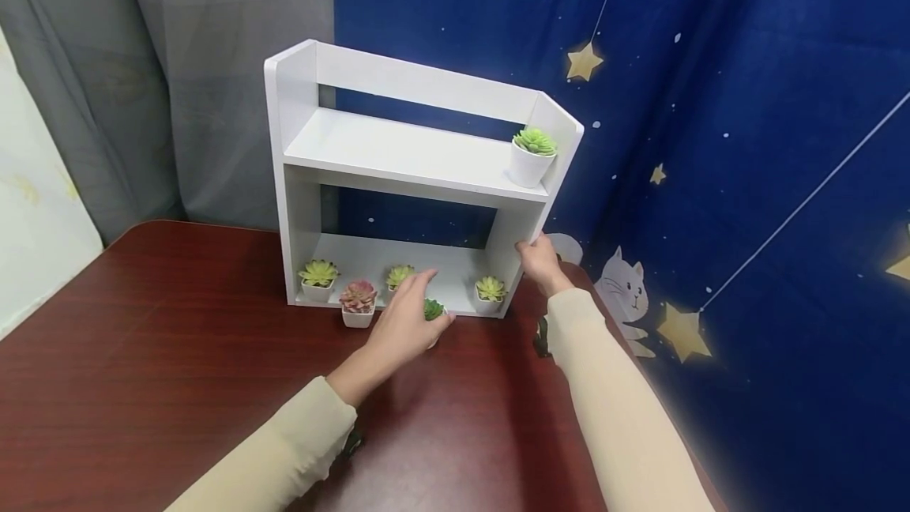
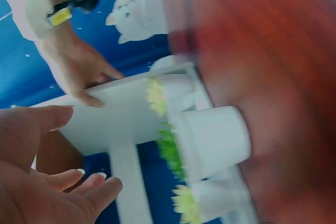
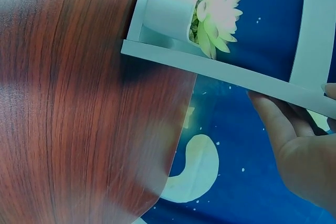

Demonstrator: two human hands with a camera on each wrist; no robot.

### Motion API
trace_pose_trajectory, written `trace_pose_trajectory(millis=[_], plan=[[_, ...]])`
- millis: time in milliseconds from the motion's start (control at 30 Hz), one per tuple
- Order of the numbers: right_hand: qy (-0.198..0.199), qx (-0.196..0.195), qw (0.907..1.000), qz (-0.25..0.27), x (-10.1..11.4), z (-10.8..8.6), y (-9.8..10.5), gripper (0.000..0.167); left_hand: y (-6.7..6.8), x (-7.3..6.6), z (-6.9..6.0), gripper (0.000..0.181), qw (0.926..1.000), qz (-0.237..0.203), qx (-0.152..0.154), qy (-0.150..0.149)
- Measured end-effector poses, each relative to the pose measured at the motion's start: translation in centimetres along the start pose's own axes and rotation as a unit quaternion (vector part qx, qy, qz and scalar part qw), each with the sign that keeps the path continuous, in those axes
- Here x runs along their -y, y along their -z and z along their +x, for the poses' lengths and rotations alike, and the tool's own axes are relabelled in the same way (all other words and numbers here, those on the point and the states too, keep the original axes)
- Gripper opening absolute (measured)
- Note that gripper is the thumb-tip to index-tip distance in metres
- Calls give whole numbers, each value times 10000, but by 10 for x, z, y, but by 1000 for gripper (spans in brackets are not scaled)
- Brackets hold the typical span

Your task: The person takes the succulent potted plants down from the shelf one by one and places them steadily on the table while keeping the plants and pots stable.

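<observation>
A white two-tier shelf (image 1: 419, 152) stands on the table. My right hand (image 1: 542, 263) grips the edge of its right side panel; in the right wrist view the hand (image 3: 307, 163) has fingers on the panel's outer face. My left hand (image 1: 404, 326), thumb and fingers spread, is at a green succulent (image 1: 434, 309) in a white pot (image 2: 218, 140) before the shelf's front edge. The left wrist view shows this hand (image 2: 52, 177) apart from the pot, holding nothing. A pinkish-red potted succulent (image 1: 358, 303) stands to its left, also at the shelf's front.
Yellow-green succulents stand on the lower tier at left (image 1: 318, 279), middle (image 1: 400, 276) and right (image 1: 490, 295). Another green potted succulent (image 1: 532, 156) occupies the upper tier's right end. Behind the brown table (image 1: 178, 354) hang a grey curtain (image 1: 235, 101) and a blue starry curtain (image 1: 768, 180).
</observation>
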State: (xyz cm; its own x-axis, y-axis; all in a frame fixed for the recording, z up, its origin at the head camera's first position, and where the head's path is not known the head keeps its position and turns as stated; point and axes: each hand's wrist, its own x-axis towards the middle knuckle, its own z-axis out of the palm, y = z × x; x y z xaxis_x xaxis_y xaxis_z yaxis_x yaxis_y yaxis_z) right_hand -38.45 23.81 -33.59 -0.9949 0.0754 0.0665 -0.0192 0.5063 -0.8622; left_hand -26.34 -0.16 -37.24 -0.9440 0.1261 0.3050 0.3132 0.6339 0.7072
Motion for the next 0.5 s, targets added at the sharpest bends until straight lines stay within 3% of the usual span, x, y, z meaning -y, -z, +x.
trace_pose_trajectory(millis=[267, 500], plan=[[60, -41, 9999, -114, 1, -1, -1, 54, 25, -36, 13, 64, 9955, -275, -398, -813], [54, -62, 9999, -138, 2, -3, -1, 54, 41, -64, 18, 64, 9905, -310, -514, -1237]])
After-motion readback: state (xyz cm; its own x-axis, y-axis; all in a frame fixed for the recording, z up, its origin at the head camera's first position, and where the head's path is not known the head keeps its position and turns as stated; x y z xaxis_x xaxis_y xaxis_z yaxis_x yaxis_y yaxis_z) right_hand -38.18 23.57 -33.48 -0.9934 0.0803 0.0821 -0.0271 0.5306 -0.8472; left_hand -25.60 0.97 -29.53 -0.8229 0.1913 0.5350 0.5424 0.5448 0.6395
